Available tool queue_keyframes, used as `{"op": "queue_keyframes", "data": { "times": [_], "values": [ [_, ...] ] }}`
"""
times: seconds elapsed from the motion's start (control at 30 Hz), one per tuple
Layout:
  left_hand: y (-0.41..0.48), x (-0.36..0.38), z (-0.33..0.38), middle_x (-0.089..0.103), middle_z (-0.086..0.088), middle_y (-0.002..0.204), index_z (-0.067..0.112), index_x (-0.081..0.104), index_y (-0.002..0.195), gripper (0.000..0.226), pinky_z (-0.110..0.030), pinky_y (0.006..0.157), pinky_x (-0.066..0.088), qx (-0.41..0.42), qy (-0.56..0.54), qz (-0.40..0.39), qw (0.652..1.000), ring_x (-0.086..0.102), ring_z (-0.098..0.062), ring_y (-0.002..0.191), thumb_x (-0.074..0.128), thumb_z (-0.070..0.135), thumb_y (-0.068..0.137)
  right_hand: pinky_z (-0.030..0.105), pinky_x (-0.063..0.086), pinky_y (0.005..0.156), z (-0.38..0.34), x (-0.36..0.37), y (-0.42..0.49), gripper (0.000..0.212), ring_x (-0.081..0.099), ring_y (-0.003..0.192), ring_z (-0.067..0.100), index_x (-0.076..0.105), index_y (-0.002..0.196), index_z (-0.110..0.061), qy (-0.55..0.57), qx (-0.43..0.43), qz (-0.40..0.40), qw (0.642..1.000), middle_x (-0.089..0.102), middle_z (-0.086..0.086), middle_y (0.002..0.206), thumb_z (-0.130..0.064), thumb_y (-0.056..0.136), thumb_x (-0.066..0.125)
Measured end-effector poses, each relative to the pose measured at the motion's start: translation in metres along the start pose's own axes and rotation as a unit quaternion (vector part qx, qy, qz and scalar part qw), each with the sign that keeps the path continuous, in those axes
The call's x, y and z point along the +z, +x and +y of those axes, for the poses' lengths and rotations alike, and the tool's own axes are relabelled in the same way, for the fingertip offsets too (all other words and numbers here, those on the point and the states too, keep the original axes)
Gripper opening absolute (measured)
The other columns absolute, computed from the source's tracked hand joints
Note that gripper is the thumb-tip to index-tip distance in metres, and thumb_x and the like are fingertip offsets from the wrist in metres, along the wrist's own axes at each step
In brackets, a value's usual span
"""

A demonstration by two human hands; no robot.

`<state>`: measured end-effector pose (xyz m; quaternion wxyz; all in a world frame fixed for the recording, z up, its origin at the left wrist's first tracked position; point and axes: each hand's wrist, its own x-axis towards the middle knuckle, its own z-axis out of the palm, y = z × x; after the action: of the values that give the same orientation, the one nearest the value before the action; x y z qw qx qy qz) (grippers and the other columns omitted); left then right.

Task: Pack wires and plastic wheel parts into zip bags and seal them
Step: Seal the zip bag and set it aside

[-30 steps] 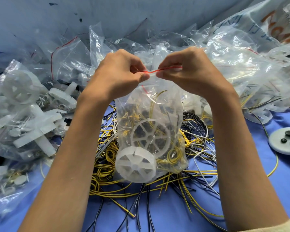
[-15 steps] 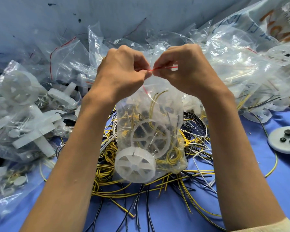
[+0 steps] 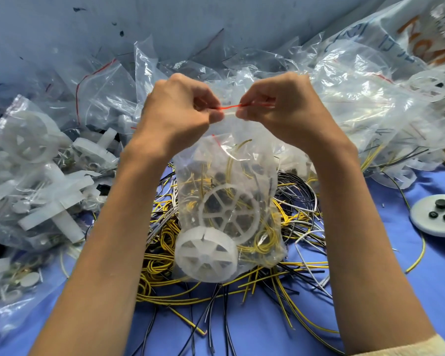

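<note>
**Zip bag [image 3: 229, 181] up at centre, pinched along the seal**

Blue cloth [image 3: 396, 291] underneath, pale grey-blue wall [image 3: 165, 21] behind, flecked with dark marks. Hanging upright, long axis vertical, mouth to the top, bottom low over a tangle of loose wires [image 3: 301, 227] in yellow, black and white. Pinched at the red zip strip [image 3: 229, 107] by the left hand [image 3: 180, 116] and the right hand [image 3: 280, 111], fingers curled tight, a short gap of strip showing between them. Inside, a white wheel [image 3: 206, 254] at the bottom, a spoked wheel ring [image 3: 229, 211] just above, yellow wire coiled around both. Filled bags of white parts [image 3: 36, 176] heaped left, crumpled clear bags [image 3: 357, 98] along the wall, a round disc with black buttons [image 3: 437, 217] on the cloth at right.
</note>
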<state>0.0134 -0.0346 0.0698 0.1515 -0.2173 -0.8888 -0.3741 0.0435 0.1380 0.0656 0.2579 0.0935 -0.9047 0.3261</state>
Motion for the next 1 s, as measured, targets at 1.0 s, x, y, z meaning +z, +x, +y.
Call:
{"op": "queue_keyframes", "data": {
  "times": [1.0],
  "values": [
    [0.011, -0.011, -0.026, 0.063, 0.001, 0.106, 0.024, 0.064, 0.105, 0.026, -0.032, 0.089, 0.048, -0.049, 0.038, 0.090, 0.994, 0.061, -0.017, 0.089, 0.067, 0.037, 0.082, 0.034, 0.046, 0.052, 0.010, -0.001, -0.006, 0.041, 0.053, 0.056, 0.017, 0.030, 0.055, -0.019, 0.045, 0.069, -0.109, 0.991, 0.041, 0.003, 0.055, 0.006, 0.080, 0.051]
  ]
}}
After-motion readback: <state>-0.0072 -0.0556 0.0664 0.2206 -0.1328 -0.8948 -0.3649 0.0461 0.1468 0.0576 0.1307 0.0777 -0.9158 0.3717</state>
